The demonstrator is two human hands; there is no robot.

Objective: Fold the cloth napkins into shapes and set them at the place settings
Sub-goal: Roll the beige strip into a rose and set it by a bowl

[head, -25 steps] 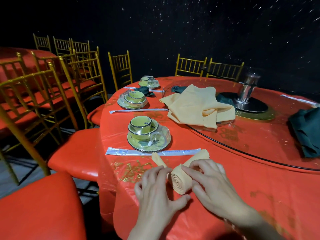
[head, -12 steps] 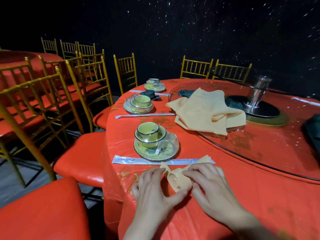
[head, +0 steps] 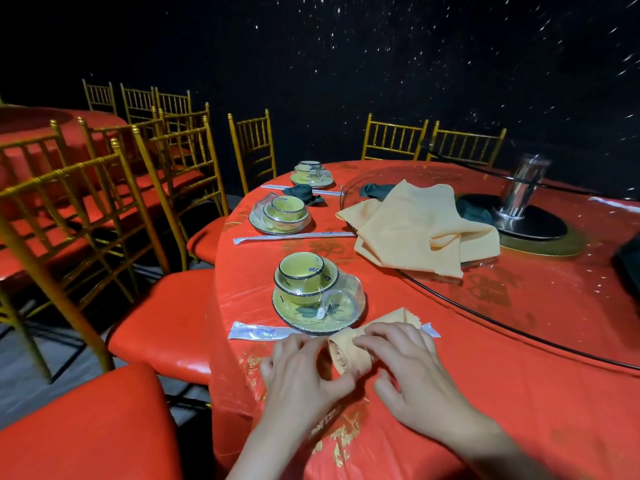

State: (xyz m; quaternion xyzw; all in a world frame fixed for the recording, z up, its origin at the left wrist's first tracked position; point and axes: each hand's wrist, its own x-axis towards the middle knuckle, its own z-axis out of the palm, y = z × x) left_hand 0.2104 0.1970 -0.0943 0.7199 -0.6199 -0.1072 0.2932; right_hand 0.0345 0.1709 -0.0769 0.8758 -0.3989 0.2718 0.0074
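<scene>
Since the earlier frames, the rolled napkin (head: 346, 355) has been wound further and brought up against the chopstick sleeve (head: 256, 332). It is grasped from both sides. The left hand (head: 304, 372) is curled round its spiral end, with the thumb pressed in from below. The right hand (head: 412, 372) is laid over its top with bent fingers, and the thumb is held low on the near side. The roll is peach-coloured and is kept on the red surface (head: 485, 410) close to the near edge, with its loose tail (head: 394, 317) laid across the right end of the sleeve. Just beyond the sleeve, the nearest place setting (head: 304, 289) is seen: a yellow-green cup and bowl stacked on a plate, with a clear glass (head: 341, 301) laid on its side against them, all under plastic wrap. Along the left edge, a second sleeve (head: 294, 236) and a second setting (head: 280, 216) are placed farther back. A dark green shaped napkin (head: 304, 195) is set just behind them, and a third setting (head: 311, 174) lies beyond that. A pile of unfolded peach napkins (head: 415, 230) is draped over the rim of the glass turntable (head: 554, 299), which covers the middle of the surface and is carried on a metal stand (head: 526, 188). More dark green cloth (head: 628, 271) is seen at the right edge of the view. Gold chairs (head: 173, 168) with red seats are ranged beyond the left and far edges of the surface.
</scene>
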